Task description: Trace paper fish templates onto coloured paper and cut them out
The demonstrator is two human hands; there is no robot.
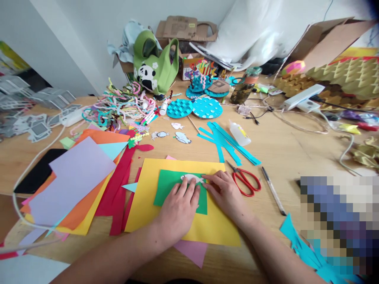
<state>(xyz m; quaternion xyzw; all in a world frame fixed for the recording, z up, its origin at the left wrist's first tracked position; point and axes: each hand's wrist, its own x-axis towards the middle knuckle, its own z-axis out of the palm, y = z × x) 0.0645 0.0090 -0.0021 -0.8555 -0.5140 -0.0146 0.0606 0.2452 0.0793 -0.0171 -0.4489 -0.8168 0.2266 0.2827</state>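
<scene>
A small white paper fish cutout [191,179] lies on a green paper sheet [162,189], which rests on a larger yellow sheet [139,205]. My left hand [181,201] lies over the green sheet, its fingers stretched out and pressing on the lower edge of the fish. By the fish's tail is my right hand [223,187], thumb and forefinger slightly apart, with the fingertips at the tail and the sheet's right edge. Scissors with red handles [247,182] lie beside my right hand. Farther right is a pen [272,190].
Blue paper strips [227,142] and a glue bottle [239,133] lie beyond the scissors. Several fish cutouts [182,137] sit ahead. Coloured paper [74,173] is piled at left, near a white cable [17,213]. Pipe cleaners [121,104] and a green panda bag [156,67] stand behind.
</scene>
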